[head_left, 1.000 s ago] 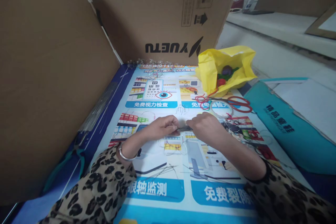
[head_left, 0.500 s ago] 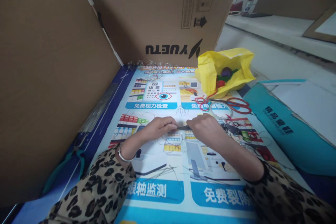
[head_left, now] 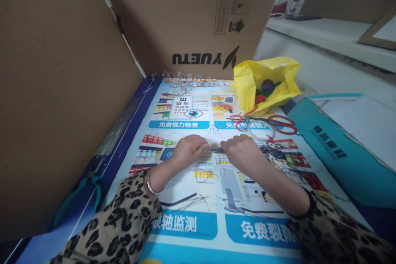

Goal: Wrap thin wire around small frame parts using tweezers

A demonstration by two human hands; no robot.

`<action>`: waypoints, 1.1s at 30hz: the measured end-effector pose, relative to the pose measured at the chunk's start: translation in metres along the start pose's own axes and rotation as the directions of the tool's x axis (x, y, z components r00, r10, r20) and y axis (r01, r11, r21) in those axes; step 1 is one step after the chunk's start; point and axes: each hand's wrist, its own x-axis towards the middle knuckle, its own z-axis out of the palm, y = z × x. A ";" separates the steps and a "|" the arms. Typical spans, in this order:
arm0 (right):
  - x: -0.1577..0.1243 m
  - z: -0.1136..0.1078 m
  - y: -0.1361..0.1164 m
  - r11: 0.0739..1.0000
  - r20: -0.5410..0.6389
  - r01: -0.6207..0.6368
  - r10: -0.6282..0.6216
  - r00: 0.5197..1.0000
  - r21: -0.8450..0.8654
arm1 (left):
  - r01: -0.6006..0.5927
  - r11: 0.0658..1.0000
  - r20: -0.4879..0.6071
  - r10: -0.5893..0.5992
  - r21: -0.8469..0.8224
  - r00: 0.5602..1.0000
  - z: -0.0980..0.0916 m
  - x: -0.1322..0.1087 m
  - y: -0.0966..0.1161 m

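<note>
Near the middle of the printed sheet (head_left: 198,132), my left hand (head_left: 190,150) is closed in a pinch on thin wire, a loop of which hangs below the fingers. Facing it, my right hand (head_left: 243,150) is closed around a dark metal tool (head_left: 218,150), whose narrow tip points left to the pinched fingertips. The tool's handles are hidden in the hand. Thin wires (head_left: 201,200) lie on the sheet in front of the hands, and a small bundle of short wires (head_left: 213,130) lies just beyond them.
A yellow bag (head_left: 266,84) with coloured yarn stands at the back right, near red-handled scissors (head_left: 283,125) and a clear ring (head_left: 261,130). Teal-handled pliers (head_left: 95,189) lie left. Cardboard walls (head_left: 185,16) rise behind and left; a teal box (head_left: 334,144) is right.
My left hand has turned slightly and its fingers have curled in more, with the wrist a little further right. My right hand and the tool have hardly moved.
</note>
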 end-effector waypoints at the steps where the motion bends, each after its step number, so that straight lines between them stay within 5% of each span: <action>1: 0.000 -0.001 0.000 1.000 0.003 0.001 -0.001 1.000 -0.001 | -0.003 1.000 -0.005 0.004 0.012 1.000 0.001 0.000 0.000; 14: -0.001 0.004 -0.001 1.000 -0.052 -0.025 0.024 0.998 -0.016 | 0.037 0.999 0.039 -0.037 -0.001 0.999 0.003 0.002 -0.006; 19: 0.000 0.016 0.005 0.988 -0.126 -0.154 0.150 0.981 -0.022 | 0.104 0.993 -0.134 -0.110 -0.048 0.985 0.001 0.005 -0.016; 24: 0.000 0.023 0.005 0.976 -0.219 -0.159 0.190 0.957 0.152 | 0.088 0.992 -0.283 -0.111 -0.092 0.953 -0.013 0.001 -0.014; 26: -0.001 0.023 0.001 0.965 -0.296 -0.071 0.147 0.944 0.254 | -0.002 0.999 -0.226 -0.010 -0.051 0.974 -0.017 -0.005 -0.010; 29: -0.003 0.023 -0.007 0.943 -0.354 0.081 0.041 0.934 0.323 | -0.126 0.990 0.039 0.124 0.062 0.992 -0.014 -0.016 -0.005; 33: -0.006 0.025 -0.020 0.951 -0.283 0.164 -0.086 0.955 0.264 | -0.135 0.969 0.261 0.078 0.208 0.962 -0.002 -0.026 -0.003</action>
